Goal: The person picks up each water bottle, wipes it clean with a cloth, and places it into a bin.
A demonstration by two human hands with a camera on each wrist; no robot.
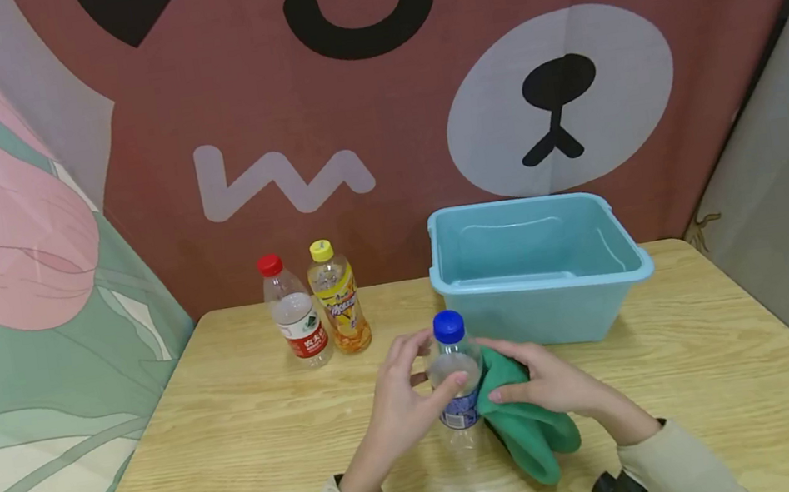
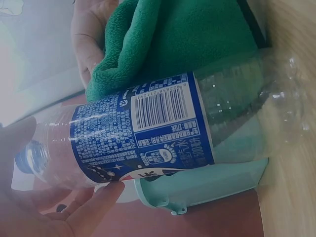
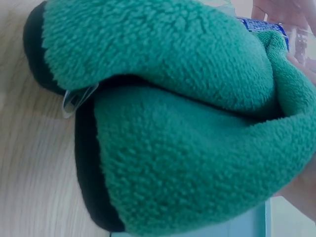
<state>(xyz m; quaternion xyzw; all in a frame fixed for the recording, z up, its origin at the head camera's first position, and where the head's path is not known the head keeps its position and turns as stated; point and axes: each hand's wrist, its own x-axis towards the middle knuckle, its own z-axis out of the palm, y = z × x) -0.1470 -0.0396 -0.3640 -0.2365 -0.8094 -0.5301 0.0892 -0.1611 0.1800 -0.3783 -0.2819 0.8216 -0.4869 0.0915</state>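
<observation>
A clear plastic bottle (image 1: 457,388) with a blue cap and a blue label stands upright near the front of the table. My left hand (image 1: 404,400) grips its upper part, thumb and fingers curled around it. In the left wrist view the barcode side of the label (image 2: 143,123) shows. Against the bottle's right side, my right hand (image 1: 545,376) holds a folded green towel (image 1: 530,429) with a dark edge. Fluffy folds of the towel (image 3: 187,158) fill the right wrist view and hide most of that hand.
Behind the hands, to the right, stands a light blue plastic bin (image 1: 533,315). At the back left are a red-capped bottle (image 1: 304,334) and a yellow-capped bottle (image 1: 343,308), side by side on the wood-grain table (image 1: 243,460). A printed curtain (image 1: 393,128) hangs behind the table.
</observation>
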